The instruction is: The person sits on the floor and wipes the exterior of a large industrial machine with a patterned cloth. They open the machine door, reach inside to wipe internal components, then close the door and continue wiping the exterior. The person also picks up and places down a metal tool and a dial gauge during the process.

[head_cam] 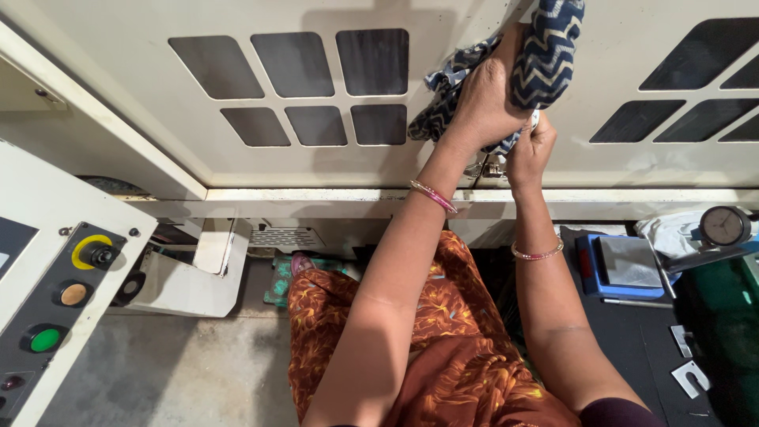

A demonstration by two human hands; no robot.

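My left hand point(482, 99) presses a dark blue cloth with pale zigzag stripes point(545, 51) against the cream door of a machine point(316, 166). The cloth bunches above and to the left of the hand. Just below it, my right hand point(531, 150) closes around a small metal handle or latch point(492, 168) at the door's seam, partly hidden by the fingers. Both wrists wear thin pink bangles. My orange patterned garment point(443, 348) fills the lower middle.
The machine doors have dark window panes point(316, 79). A control panel with a yellow-ringed knob point(95, 253) and a green button point(44, 340) stands at the left. A dial gauge point(724, 226), a blue-edged block point(624, 265) and metal pieces point(689, 375) lie on a dark bench at the right. Grey floor point(182, 372) below.
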